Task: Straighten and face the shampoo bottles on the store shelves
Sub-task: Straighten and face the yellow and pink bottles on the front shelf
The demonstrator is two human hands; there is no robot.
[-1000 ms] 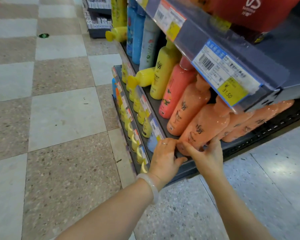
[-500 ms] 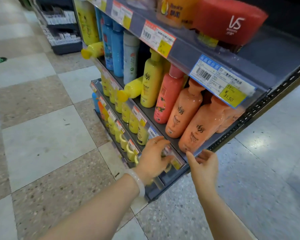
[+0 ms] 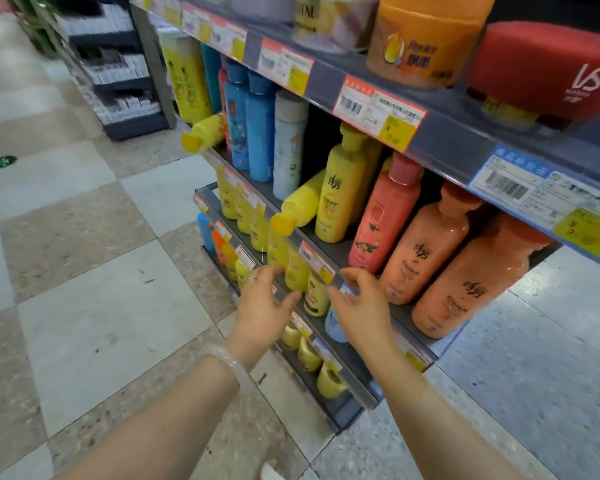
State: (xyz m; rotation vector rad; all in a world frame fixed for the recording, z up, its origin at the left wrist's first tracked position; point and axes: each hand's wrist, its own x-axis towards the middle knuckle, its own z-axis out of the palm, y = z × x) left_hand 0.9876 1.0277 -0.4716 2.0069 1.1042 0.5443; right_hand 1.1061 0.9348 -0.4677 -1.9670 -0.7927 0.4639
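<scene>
Both my hands are out in front of the shelf and they hold nothing. My left hand (image 3: pixel 262 299) has its fingers spread and loose, just in front of the small yellow bottles (image 3: pixel 297 270) on the lower shelf. My right hand (image 3: pixel 359 301) is loose too, its fingers near the front edge of the middle shelf (image 3: pixel 329 251).

The shampoo bottles sit on that middle shelf. Three orange bottles (image 3: pixel 426 258) stand in a row on the right, with their labels facing me. They look neat. Next to them stands a tall yellow bottle (image 3: pixel 343 188). Beside that one, a yellow bottle has tipped over (image 3: pixel 300 206). It lies on its side with its cap poking out past the shelf edge. Another tipped yellow bottle (image 3: pixel 203 133) lies farther back.

I think I am between bottles now, done with the orange ones. Next I should reach up to the tipped bottle close by, take it round its middle, stand it up, and turn its label to the front. I must lift gently so it does not roll off the edge.
</scene>
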